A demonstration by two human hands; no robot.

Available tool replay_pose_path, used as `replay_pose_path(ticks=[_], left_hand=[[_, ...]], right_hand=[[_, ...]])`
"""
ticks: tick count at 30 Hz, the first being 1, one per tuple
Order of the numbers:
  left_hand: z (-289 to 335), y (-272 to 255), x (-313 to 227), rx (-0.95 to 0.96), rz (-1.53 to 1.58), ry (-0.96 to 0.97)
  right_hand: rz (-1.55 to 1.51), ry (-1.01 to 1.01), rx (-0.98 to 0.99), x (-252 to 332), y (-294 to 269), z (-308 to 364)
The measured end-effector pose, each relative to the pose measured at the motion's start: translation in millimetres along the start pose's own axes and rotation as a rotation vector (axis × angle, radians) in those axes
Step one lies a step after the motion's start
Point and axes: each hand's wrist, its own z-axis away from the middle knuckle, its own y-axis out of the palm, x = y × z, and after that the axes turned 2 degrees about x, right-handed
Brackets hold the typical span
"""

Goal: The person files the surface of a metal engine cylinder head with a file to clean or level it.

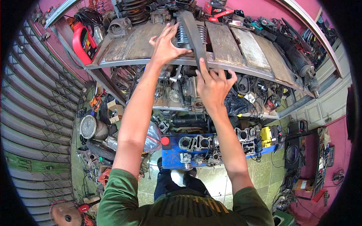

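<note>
A long, flat, dark-grey strip slants across the front of the wooden shelf; I cannot make out its exact kind. My right hand has hold of its lower end, with a finger stretched along it and the others bent. Behind the strip stands a silvery ribbed part with stacked rings or fins, partly hidden. Beside this part, on its left, my left hand has its thumb and fingers spread apart. The thumb tip reaches the ribbed part's lower side; whether it touches cannot be told.
The shelf's metal front edge runs below my hands. A red bottle stands at its left end, a dark exhaust-like cylinder at its right. Below, a blue bench bears several engine parts. A round blade lies lower left.
</note>
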Motion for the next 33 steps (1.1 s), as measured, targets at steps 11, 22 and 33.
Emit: replay_pose_path(ticks=[11, 22, 33], left_hand=[[-6.2, 11.0, 8.7, 0.001, 0.092, -0.052], [-7.7, 16.2, 17.8, 0.018, 0.027, -0.041], [-3.4, 12.8, 12.2, 0.004, 0.059, -0.004]], right_hand=[[-0.016, 0.003, -0.046, -0.7, 2.2, -6.7], [-0.041, -0.007, -0.050, 1.7, 4.1, -0.5], [-0.077, 0.044, -0.125, -14.8, -0.1, -0.1]])
